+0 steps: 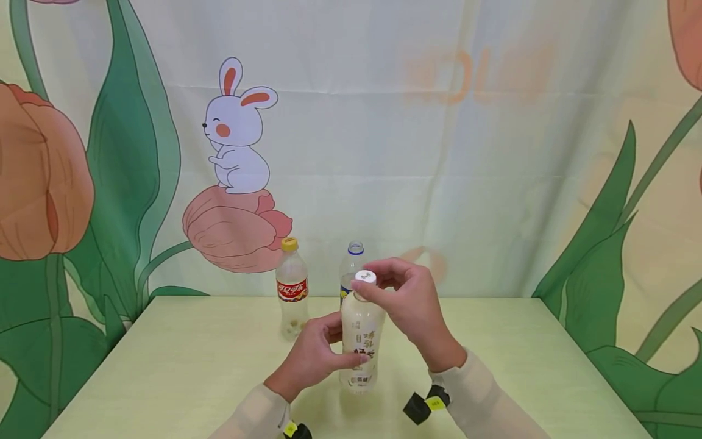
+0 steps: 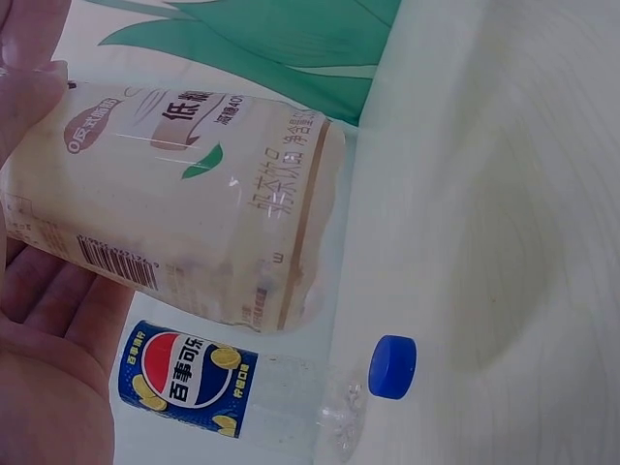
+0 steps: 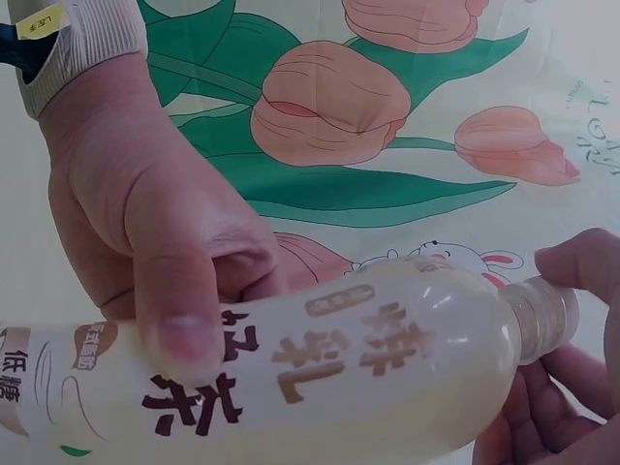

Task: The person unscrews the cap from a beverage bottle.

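A milk tea bottle (image 1: 359, 332) with a creamy, brown-lettered label stands upright between my hands, its base close over the table in the left wrist view. My left hand (image 1: 315, 353) grips the middle of its body, thumb across the front. Up at the neck, my right hand (image 1: 414, 299) pinches the white cap (image 1: 365, 277) between thumb and fingers. The right wrist view shows the cap on the bottle's neck. Behind the milk tea bottle, partly hidden by it, is a Pepsi bottle (image 2: 189, 378) with an uncapped mouth.
A Coca-Cola bottle (image 1: 293, 289) with a yellow cap and red label stands on the table (image 1: 181, 366), left of the Pepsi bottle. A blue bottle cap (image 2: 392, 367) lies near the Pepsi bottle's base. A printed curtain (image 1: 351, 134) hangs behind the table.
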Demonstrator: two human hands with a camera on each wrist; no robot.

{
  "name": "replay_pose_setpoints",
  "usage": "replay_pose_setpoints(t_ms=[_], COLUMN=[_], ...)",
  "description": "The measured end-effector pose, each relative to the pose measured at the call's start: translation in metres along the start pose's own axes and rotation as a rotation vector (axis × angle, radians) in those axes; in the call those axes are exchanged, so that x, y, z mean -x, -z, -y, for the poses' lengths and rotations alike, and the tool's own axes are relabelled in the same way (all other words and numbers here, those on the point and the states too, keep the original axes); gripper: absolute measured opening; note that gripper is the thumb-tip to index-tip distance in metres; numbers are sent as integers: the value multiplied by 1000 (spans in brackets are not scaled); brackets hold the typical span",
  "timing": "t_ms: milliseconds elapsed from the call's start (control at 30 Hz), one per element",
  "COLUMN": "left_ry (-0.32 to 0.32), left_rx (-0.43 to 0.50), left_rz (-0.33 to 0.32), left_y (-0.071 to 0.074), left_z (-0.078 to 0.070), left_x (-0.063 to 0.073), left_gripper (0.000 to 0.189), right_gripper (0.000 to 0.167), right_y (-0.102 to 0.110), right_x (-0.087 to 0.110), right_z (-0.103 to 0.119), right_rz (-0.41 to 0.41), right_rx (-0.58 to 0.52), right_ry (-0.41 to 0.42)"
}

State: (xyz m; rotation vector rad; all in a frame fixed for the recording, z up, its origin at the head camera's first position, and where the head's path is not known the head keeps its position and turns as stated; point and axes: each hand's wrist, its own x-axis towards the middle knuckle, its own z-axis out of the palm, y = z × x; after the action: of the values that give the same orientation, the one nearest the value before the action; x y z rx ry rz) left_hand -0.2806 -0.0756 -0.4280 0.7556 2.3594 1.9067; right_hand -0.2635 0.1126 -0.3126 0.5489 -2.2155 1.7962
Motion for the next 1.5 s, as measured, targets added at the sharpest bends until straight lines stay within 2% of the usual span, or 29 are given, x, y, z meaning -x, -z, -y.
replay_pose_setpoints(t_ms=[300,433,600,800,933,1133,1367,1500], left_ry=[-6,-13,-12,-3,4,3,-19,-30], left_rx=[-5,-3,-10,-17,-17,-24,2,9], left_rz=[0,-2,-5,-1,3,5,0,-1], left_y=[0,0,0,0,-1,-2,-5,-9], left_z=[1,1,1,0,1,2,5,7], left_x=[0,0,0,-1,-1,-1,-2,-4], left_gripper=[53,53,52,54,55,57,53,52], right_gripper=[27,31,33,34,37,29,29,30], right_y=[1,1,1,2,5,8,11,14], right_x=[2,1,-1,-3,-5,-6,-6,-7], right_z=[-5,-7,-6,0,4,6,3,-1], right_rz=[122,147,118,24,16,41,74,57], right_rx=[-78,-109,-69,28,60,79,40,59], right_ry=[42,59,56,-40,-78,-43,8,30])
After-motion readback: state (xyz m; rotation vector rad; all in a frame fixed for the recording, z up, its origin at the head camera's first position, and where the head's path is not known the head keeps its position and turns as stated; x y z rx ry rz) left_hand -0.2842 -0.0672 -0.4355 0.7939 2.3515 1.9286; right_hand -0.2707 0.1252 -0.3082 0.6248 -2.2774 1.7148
